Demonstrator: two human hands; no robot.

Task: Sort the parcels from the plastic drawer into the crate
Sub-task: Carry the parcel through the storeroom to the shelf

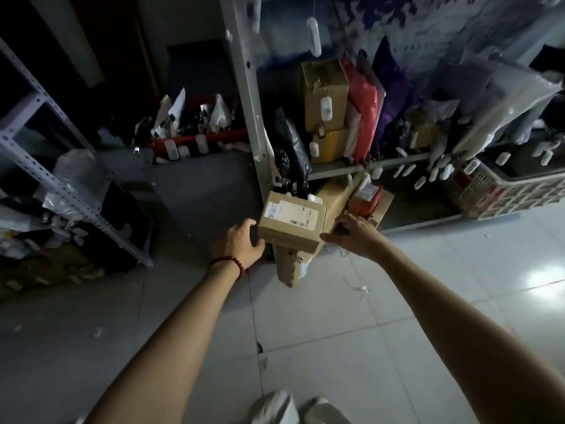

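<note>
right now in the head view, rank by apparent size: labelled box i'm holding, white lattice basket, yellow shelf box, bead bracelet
1. white lattice basket, partly cut off
2. labelled box, nearer the camera
3. yellow box
4. bead bracelet

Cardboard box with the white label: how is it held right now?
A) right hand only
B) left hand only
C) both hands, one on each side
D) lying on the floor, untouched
C: the left hand grips the left side of the cardboard box, and the right hand holds its right edge, so the box is off the floor.
</note>
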